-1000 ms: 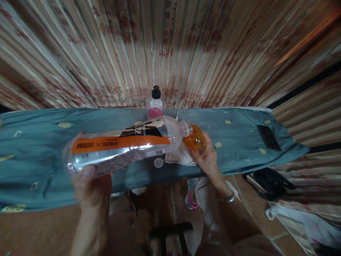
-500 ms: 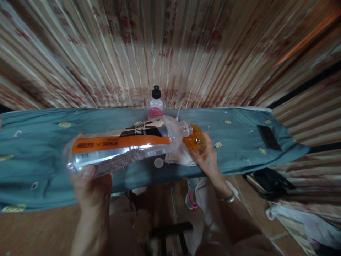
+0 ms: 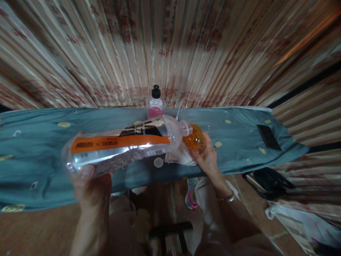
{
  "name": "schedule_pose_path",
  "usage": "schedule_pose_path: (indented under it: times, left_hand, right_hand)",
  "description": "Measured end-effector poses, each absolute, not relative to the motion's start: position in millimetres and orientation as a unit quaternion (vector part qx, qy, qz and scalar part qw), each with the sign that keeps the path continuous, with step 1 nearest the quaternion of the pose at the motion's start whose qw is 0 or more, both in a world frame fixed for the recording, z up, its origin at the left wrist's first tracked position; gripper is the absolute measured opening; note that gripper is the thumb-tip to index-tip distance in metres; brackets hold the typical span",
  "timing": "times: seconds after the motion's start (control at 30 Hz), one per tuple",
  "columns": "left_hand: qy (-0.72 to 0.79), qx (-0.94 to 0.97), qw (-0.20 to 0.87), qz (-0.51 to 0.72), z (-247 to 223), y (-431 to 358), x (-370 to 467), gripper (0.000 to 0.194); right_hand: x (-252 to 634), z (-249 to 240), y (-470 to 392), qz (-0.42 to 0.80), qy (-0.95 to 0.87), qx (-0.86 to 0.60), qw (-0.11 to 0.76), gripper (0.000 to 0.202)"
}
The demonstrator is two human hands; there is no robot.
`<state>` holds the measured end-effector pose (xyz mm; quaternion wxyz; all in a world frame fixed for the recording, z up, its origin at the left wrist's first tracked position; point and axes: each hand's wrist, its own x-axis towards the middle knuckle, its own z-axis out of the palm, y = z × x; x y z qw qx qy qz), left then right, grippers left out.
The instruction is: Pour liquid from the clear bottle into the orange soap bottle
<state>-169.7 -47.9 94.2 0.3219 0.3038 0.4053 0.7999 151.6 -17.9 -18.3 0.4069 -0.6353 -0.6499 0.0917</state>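
My left hand is wrapped round the base of a large clear plastic bottle with an orange, silver and black label. The bottle lies almost level in the air, its uncapped mouth to the right. That mouth meets a small amber cup, which my right hand grips from the right side. Whether liquid is flowing I cannot tell. Under the cup a pale folded cloth rests on the table, and a white bottle cap sits just left of the cloth.
The narrow table wears a teal patterned cloth. At its back stands a clear bottle with a black top, a thin white stick beside it. A phone lies at the right. Pleated curtains hang behind; a black bag is on the floor.
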Motion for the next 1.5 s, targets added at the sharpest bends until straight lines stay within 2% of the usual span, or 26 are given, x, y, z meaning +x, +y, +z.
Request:
schedule_pose_path:
  times: [0.23,0.6,0.97,1.33,1.5]
  left_hand:
    - [0.400,0.313,0.319,0.800,90.0,-47.4,-173.5,0.056]
    - [0.405,0.300,0.317,0.803,92.0,-46.9,-171.7,0.071]
    - [0.416,0.303,0.312,0.798,95.0,-48.2,-169.8,0.054]
    - [0.404,0.306,0.323,0.799,93.6,-48.1,-169.6,0.075]
    - [0.413,0.305,0.315,0.798,95.1,-48.1,-169.2,0.066]
  right_hand:
    - [151.2,-19.8,-16.6,0.081,-0.652,-0.631,0.412,0.085]
    - [152.0,-20.2,-16.9,0.080,-0.654,-0.629,0.412,0.087]
    - [150.5,-18.7,-17.5,0.083,-0.650,-0.632,0.413,0.087]
    - [150.8,-16.4,-17.6,0.094,-0.650,-0.633,0.409,0.086]
    - [150.0,-15.7,-18.1,0.095,-0.646,-0.637,0.410,0.086]
